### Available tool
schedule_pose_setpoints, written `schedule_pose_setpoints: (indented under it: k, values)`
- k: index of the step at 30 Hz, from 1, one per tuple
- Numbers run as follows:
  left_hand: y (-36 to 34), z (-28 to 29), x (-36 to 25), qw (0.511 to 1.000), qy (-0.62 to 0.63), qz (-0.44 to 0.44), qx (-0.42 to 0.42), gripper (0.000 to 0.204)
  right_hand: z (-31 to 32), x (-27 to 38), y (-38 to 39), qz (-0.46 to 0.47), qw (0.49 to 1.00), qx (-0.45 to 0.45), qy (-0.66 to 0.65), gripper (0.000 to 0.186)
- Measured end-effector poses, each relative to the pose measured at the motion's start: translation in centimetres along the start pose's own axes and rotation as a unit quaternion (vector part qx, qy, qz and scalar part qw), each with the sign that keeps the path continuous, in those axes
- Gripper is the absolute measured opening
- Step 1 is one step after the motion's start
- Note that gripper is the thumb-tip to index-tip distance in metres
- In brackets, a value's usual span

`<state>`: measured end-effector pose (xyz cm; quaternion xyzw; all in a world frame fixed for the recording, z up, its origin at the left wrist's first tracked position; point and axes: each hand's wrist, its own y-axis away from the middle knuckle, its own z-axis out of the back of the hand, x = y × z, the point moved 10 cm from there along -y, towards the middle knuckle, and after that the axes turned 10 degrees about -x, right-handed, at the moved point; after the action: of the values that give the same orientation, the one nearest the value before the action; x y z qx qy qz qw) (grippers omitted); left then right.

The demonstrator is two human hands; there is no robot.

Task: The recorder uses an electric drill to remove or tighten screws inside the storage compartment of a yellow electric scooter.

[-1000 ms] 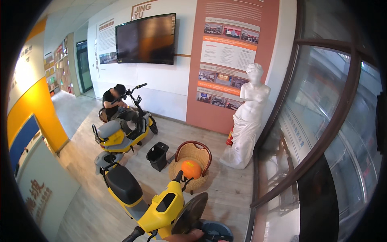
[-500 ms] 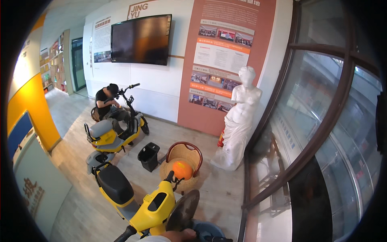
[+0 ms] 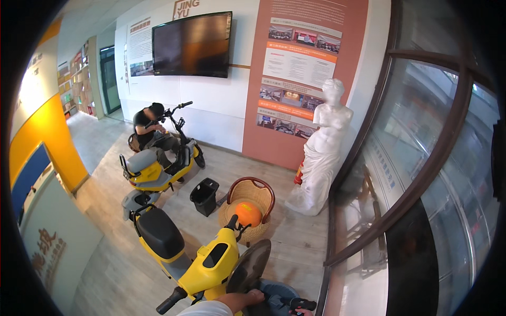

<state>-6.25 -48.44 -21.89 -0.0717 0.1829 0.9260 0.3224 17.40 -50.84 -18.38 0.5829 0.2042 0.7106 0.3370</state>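
Note:
At the lower edge, my left hand (image 3: 256,296) reaches out from a white sleeve, its fingers curled in beside a blue-grey tub (image 3: 287,290). What those fingers hold, if anything, is hidden. Only a little of my right hand (image 3: 303,312) shows, closed under a small black object (image 3: 302,304) at the tub's right side. Dark contents in the tub are too unclear to name. Just beyond my left hand stands a dark, wheel-like disc (image 3: 252,266), at the front of a yellow electric scooter (image 3: 208,266) with a black seat.
An orange helmet (image 3: 248,214) rests on a wicker chair (image 3: 263,184). Left of it stands a black bin (image 3: 204,196). Farther back, a person (image 3: 150,126) sits by another yellow scooter (image 3: 153,176). A white statue (image 3: 329,142) stands near the glass wall (image 3: 400,158) at right.
The whole view has shifted, so the room sits slightly right and higher. More of my left forearm and the tub now shows, and my right hand's black object is clearer.

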Motion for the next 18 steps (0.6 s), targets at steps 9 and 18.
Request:
schedule_pose_setpoints:
  k: [9, 18]
  values:
    - [0.1, 1.0, 0.7, 0.998, 0.025, 0.027, -0.049, 0.025, 3.7, 4.7, -2.4, 0.137, 0.973, -0.119, 0.140, 0.019]
    - [0.1, 1.5, 0.7, 0.997, 0.016, 0.056, -0.047, 0.022, 3.2, 8.1, 0.8, 0.201, 0.943, -0.173, 0.202, 0.037]
